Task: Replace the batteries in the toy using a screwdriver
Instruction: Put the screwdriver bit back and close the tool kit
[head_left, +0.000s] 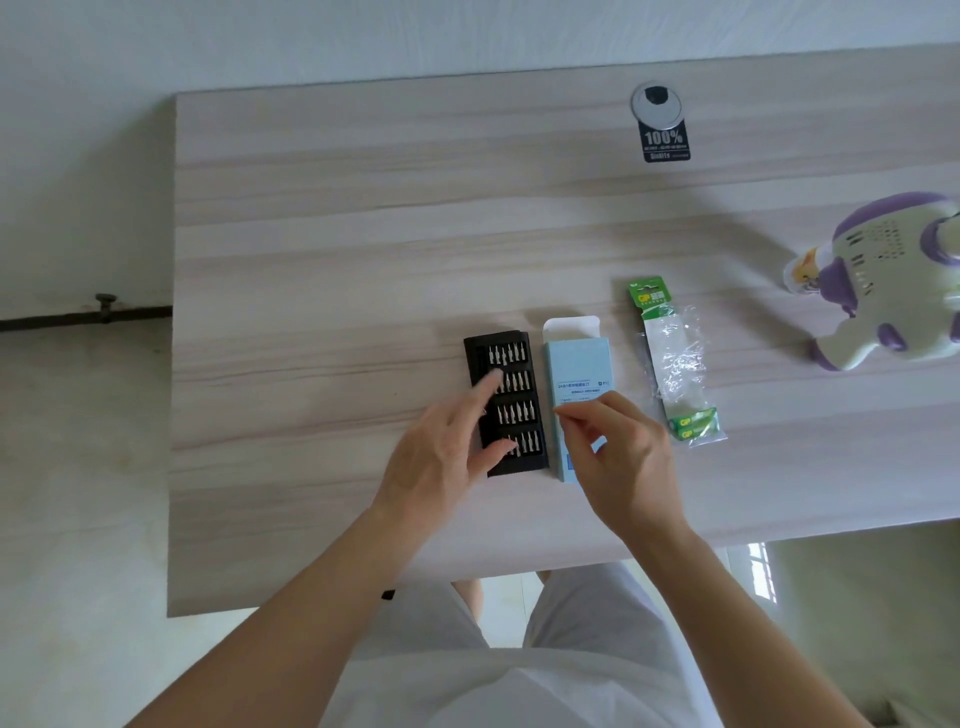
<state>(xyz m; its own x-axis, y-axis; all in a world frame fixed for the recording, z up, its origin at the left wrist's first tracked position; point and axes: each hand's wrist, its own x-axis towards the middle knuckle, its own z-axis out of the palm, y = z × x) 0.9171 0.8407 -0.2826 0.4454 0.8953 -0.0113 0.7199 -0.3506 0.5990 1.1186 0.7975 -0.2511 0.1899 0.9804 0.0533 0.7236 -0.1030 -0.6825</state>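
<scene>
A black tray of screwdriver bits (514, 387) lies on the wooden table (322, 270), with several rows of silver bits. My left hand (447, 447) hovers over it, fingers apart, index tip on an upper row and thumb by the lowest row. Beside the tray lies a light blue box (579, 364) with its top flap open. My right hand (623, 457) rests over the box's lower half, thumb and index finger pinched together at its left edge; whether they hold something small is unclear. A green battery pack (675, 364) lies to the right. The purple and cream toy (883, 291) lies at the far right, partly cut off.
A round silver cable grommet (655, 104) and a black sticker (666, 143) sit at the table's far side. The table's left edge (174, 364) and front edge are near my arms. My lap in white clothing is below the front edge.
</scene>
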